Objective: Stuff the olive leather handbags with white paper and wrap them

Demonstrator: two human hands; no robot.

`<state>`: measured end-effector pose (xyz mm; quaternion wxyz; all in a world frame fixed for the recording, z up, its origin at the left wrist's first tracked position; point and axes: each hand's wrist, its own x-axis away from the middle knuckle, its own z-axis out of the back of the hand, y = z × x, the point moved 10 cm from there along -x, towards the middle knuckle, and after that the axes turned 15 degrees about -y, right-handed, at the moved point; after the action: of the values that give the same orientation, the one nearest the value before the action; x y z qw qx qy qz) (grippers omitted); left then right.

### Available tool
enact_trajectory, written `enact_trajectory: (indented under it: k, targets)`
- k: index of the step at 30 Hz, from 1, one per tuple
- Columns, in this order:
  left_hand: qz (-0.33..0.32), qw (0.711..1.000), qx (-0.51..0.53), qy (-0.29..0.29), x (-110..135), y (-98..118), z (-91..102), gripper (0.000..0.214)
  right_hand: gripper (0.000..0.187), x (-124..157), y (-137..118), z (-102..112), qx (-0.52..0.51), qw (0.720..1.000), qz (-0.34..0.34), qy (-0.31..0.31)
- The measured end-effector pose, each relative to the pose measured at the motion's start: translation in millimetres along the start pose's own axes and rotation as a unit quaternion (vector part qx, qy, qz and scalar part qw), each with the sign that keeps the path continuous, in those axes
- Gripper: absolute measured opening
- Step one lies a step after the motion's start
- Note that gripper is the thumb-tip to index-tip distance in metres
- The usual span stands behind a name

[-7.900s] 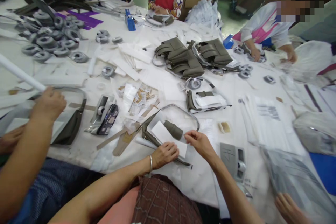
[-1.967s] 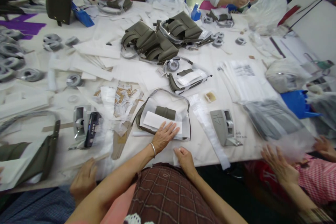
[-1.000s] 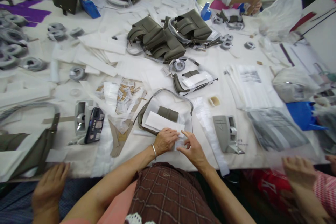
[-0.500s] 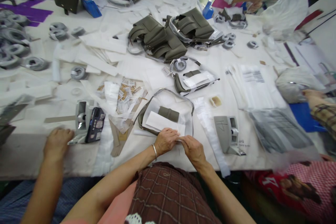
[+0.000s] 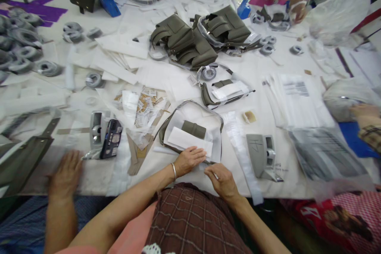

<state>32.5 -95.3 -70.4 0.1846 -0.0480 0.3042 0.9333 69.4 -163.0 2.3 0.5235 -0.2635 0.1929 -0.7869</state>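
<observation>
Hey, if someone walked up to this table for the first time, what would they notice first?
Probably the heap of olive-grey bags in the middle of the white table, dark against all the paper. Next, close to the near edge, the person's left hand lying flat on a white sheet over a plastic-wrapped bag, with the right hand curled beside it. Far left, a cluster of grey rolls stands out too.

matt olive leather-like bag (image 5: 166,133) in glossy clear plastic wrap (image 5: 208,121), white paper sheet (image 5: 189,141), white cloth-covered table (image 5: 98,174).
</observation>
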Motion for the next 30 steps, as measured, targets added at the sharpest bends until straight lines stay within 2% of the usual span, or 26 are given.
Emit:
enact_trajectory:
  k: [5, 7, 10, 13, 17, 21, 26, 30]
  targets:
    - [0.04, 0.998, 0.053, 0.001, -2.7, -4.8, 6.6, 0.02, 0.018, -37.8, 25.1, 17.6, 0.066, 0.997, -0.034, 0.013]
    - [0.058, 0.995, 0.08, -0.006, -4.1, -7.3, 9.0, 0.019, 0.019, -49.8, 40.3, 18.3, 0.092, 0.994, -0.066, 0.006]
    - [0.078, 0.991, 0.107, 0.01, -3.9, -10.8, 15.4, 0.029, 0.021, -59.1, 60.0, 13.0, 0.101, 0.989, -0.106, -0.011]
    - [0.076, 0.992, 0.103, 0.014, -3.7, -10.1, 17.9, 0.032, 0.022, -61.4, 73.6, 5.8, 0.075, 0.988, -0.131, -0.023]
    - [0.065, 0.995, 0.074, -0.034, -6.4, -6.3, 11.8, 0.026, 0.021, -60.4, 88.2, -1.0, 0.027, 0.986, -0.163, -0.032]
    - [0.054, 0.996, 0.029, -0.065, -6.2, -1.8, 7.2, 0.033, 0.016, -59.8, 102.1, -4.9, -0.024, 0.981, -0.188, -0.038]
    - [-0.007, 0.996, -0.019, -0.085, -1.4, 9.9, -0.3, 0.048, 0.013, -61.4, 110.5, -5.7, -0.041, 0.98, -0.191, -0.038]
    - [-0.007, 0.996, -0.037, -0.082, -2.3, 12.4, -3.4, 0.046, 0.01, -63.5, 112.5, -6.6, -0.045, 0.981, -0.184, -0.035]
